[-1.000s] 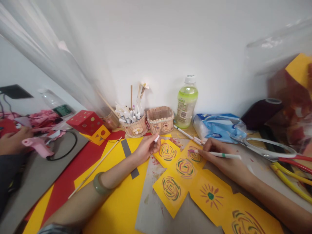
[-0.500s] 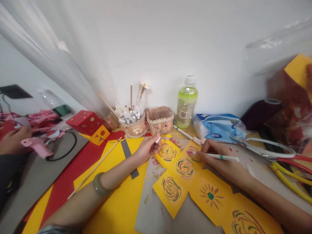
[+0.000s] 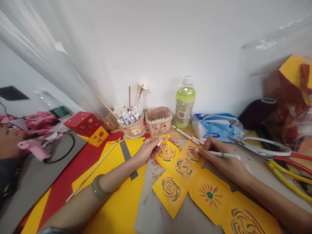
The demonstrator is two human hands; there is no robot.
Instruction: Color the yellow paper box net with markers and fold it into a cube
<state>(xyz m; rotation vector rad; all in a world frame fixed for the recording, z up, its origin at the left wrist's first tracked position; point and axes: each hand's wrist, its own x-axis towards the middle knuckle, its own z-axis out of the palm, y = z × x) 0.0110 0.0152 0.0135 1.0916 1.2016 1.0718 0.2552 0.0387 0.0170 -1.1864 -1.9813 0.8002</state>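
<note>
Between the fingers of my right hand (image 3: 216, 151) is a white marker (image 3: 227, 155) with a green band, its pinkish tip at a swirl drawing on the upper right panel of a yellow card cutout (image 3: 186, 182). Several panels of the card carry swirls in green, pink and brown, and one shows a sunburst with a green centre. My left hand (image 3: 149, 150) pinches a small white marker cap (image 3: 159, 143) at the upper left panel's edge. Under my left forearm lie a yellow sheet (image 3: 117, 201), a grey strip (image 3: 129, 161) and a thin wooden stick (image 3: 94, 169).
Against the wall stand a basket of white markers (image 3: 133, 126), a second basket (image 3: 159, 122) and a green drink bottle (image 3: 185, 104). Tissues (image 3: 215, 126) and large scissors (image 3: 265, 148) lie right. Left are a red dotted box (image 3: 84, 123), a pink glue gun (image 3: 34, 149) and another person's hand (image 3: 9, 141).
My right hand has shifted the marker tip slightly right and down over the upper right panel's swirl. The cap in my left hand has tilted a little. The other person's hand has moved left.
</note>
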